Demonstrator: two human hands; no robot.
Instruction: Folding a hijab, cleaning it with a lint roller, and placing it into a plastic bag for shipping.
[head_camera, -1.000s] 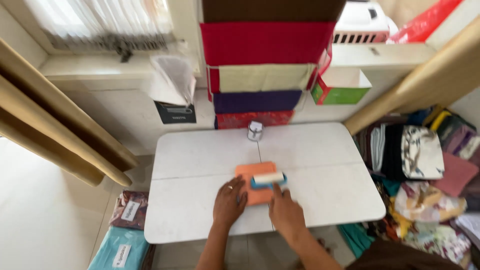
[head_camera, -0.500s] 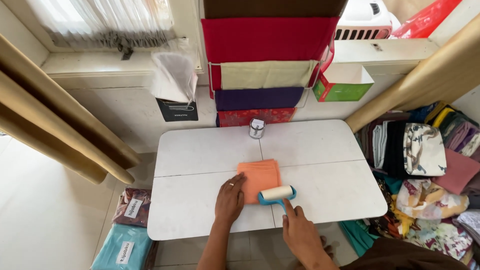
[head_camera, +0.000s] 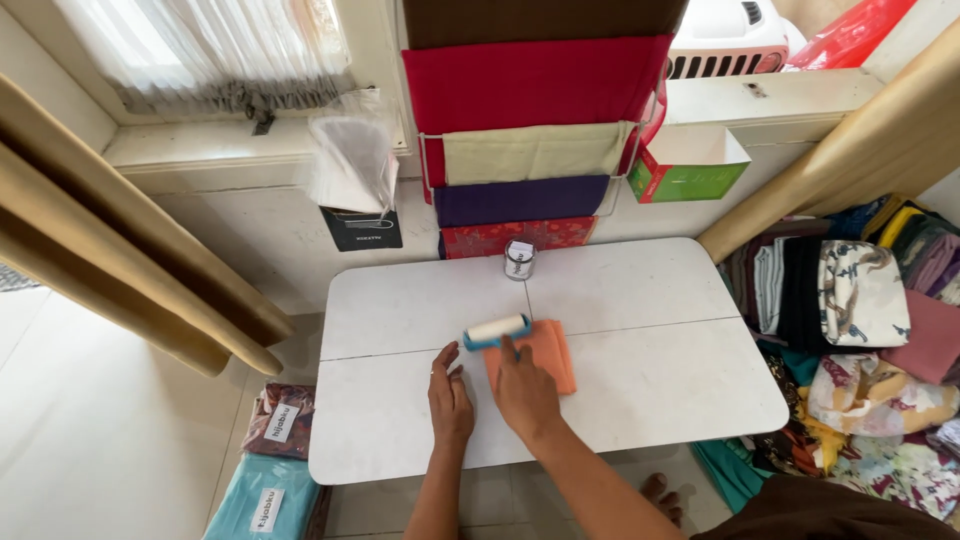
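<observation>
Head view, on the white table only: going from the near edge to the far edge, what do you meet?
Left hand flat on the table, right hand on the orange cloth → lint roller at the cloth's far end → small tin by the far edge.

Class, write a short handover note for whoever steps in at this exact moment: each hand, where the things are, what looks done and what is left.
Left hand: flat on the white table, beside the cloth, holding nothing.
Right hand: on the handle of the lint roller, gripping it.
Orange cloth: folded, lying near the table's middle; the roller sits at its far left corner.
Small tin: upright at the table's far edge, untouched.
Done: cloth laid out, roller on it.
Left: how much of the cloth has been rolled cannot be told.
</observation>
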